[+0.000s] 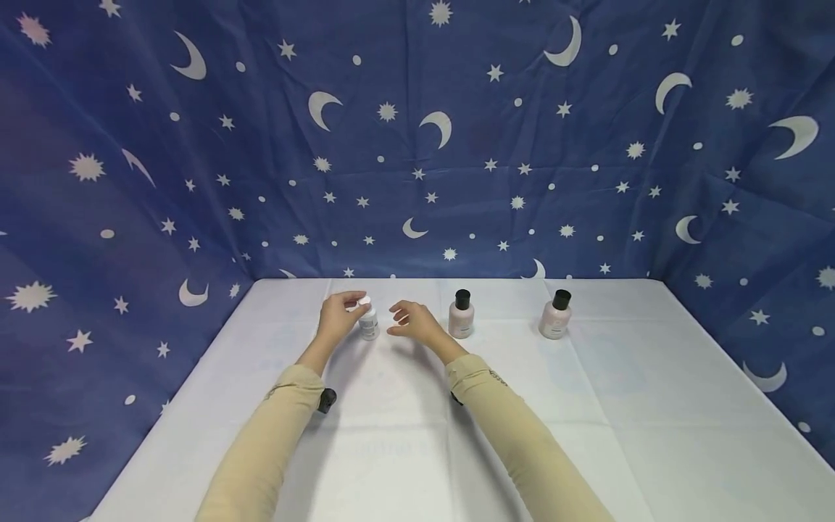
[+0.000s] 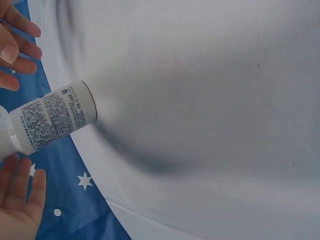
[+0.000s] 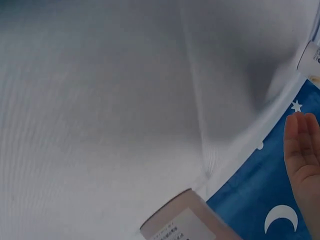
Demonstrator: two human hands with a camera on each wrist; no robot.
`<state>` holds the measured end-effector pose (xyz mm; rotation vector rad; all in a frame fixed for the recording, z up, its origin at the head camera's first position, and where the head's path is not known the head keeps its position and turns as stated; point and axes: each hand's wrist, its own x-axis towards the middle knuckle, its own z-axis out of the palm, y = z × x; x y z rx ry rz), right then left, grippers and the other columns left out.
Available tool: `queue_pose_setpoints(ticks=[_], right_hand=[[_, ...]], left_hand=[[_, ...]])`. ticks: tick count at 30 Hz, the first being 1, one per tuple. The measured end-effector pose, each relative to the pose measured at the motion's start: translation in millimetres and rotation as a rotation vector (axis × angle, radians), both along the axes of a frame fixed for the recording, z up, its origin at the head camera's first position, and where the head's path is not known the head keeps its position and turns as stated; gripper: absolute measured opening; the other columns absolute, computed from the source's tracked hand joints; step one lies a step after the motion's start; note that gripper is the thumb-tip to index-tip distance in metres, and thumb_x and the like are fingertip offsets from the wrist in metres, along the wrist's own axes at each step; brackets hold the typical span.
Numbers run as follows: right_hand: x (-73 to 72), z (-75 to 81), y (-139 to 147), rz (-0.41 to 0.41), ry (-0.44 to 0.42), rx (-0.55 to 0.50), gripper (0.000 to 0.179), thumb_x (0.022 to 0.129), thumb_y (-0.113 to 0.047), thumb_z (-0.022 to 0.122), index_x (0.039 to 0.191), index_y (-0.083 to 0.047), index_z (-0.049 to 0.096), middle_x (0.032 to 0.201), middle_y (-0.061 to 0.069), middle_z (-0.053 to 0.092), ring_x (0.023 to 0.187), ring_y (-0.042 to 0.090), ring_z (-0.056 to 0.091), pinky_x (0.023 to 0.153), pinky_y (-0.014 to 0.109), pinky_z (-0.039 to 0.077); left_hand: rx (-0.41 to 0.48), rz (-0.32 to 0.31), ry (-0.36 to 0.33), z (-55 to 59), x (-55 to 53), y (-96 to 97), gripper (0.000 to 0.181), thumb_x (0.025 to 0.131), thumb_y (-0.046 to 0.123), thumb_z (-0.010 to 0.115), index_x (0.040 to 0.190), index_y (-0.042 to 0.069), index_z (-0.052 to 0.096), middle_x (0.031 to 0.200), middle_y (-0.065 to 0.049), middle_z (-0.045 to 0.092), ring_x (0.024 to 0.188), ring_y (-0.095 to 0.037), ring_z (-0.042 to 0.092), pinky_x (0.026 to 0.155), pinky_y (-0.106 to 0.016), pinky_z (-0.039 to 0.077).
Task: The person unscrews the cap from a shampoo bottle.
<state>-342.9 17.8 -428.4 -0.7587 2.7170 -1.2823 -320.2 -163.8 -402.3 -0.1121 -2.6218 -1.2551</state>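
A small white bottle (image 1: pixel 369 326) with a white cap stands on the table, left of centre. My left hand (image 1: pixel 336 317) is at its top, thumb and fingers on either side of the cap. In the left wrist view the straight fingers of the left hand (image 2: pixel 21 200) lie right at the neck of the white bottle (image 2: pixel 55 117), whose printed label faces the camera. My right hand (image 1: pixel 417 322) hovers just right of the bottle, fingers loosely bent and holding nothing. In the right wrist view the right hand (image 3: pixel 305 165) has its fingers extended side by side.
Right of my right hand stands a pink bottle (image 1: pixel 461 320) with a black cap. Another such pink bottle (image 1: pixel 554 321) stands farther right. A white cloth covers the table (image 1: pixel 391 449). A blue curtain (image 1: pixel 404 145) with moons and stars rises behind and at both sides.
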Motion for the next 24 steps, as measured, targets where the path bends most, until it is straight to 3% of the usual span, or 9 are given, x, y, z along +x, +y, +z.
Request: queue_pose_setpoints(ticks=[10,16,24], right_hand=[[-3.2,-4.0,-18,0.011,-0.012,-0.032,0.046,0.081,-0.005,0.072,0.122,0.005,0.055,0.116,0.024,0.062,0.105,0.037,0.062,0.093,0.04,0.052],[-1.4,-9.9,-31,-0.007,-0.048,-0.038,0.046,0.082,-0.009,0.072,0.122,0.004,0.055,0.115,0.022,0.063,0.105,0.035,0.064,0.09,0.034,0.054],[-4.4,-19.2,-40,-0.029,-0.076,-0.148,0.039,0.079,-0.004,0.074,0.112,0.009,0.059,0.109,0.023,0.065,0.102,0.035,0.065,0.088,0.032,0.055]], left_hand=[[0.034,-0.023,0.082,-11.4,-4.7,-4.3,0.031,0.086,0.009,0.068,0.113,-0.004,0.065,0.107,-0.025,0.067,0.097,-0.035,0.067,0.086,-0.038,0.056],[0.06,-0.027,0.144,-16.7,-5.0,-8.7,0.03,0.083,0.007,0.069,0.111,-0.004,0.067,0.104,-0.024,0.068,0.093,-0.034,0.069,0.082,-0.036,0.057],[0.093,-0.072,0.154,-16.7,-6.3,-8.6,0.03,0.083,0.005,0.069,0.11,-0.006,0.066,0.104,-0.025,0.068,0.094,-0.035,0.068,0.082,-0.034,0.057]])
